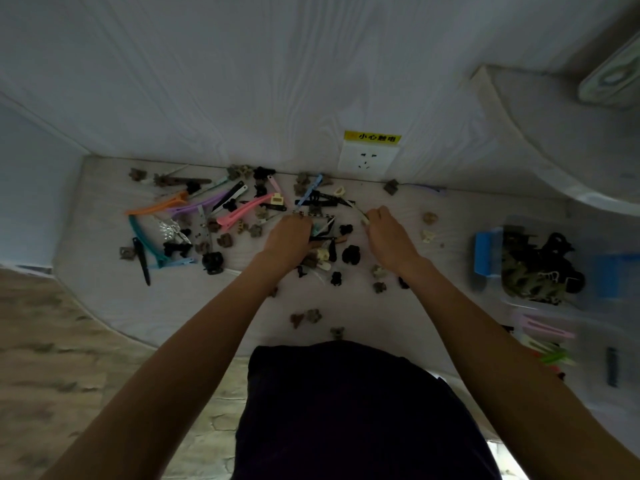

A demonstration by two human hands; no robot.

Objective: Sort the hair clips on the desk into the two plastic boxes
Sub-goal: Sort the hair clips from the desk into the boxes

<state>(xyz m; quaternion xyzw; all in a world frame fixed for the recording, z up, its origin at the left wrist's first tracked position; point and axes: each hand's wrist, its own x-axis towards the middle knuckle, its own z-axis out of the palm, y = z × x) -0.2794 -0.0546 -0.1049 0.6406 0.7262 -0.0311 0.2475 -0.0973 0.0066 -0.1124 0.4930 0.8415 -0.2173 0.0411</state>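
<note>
Hair clips of coloured plastic (242,209) littered the pale tabletop (398,306) mid-frame. Left hand (289,233) curled into them, its hold unclear; right hand (388,233) pinched a slim pale clip (360,213). Lifting singly would avoid tangles.

Two bare forearms reach forward from the bottom corners of the view, uncovered along their whole visible length, with no sleeves or cuffs. The left hand (289,233) and the right hand (389,237) are bare as well: no gloves, and no rings, watch or bracelets can be made out at the wrists. Between the arms, at the bottom centre, the person's body shows as a rounded mass of very dark clothing (360,410), near black with a faint purple cast, plain and unmarked.
</note>
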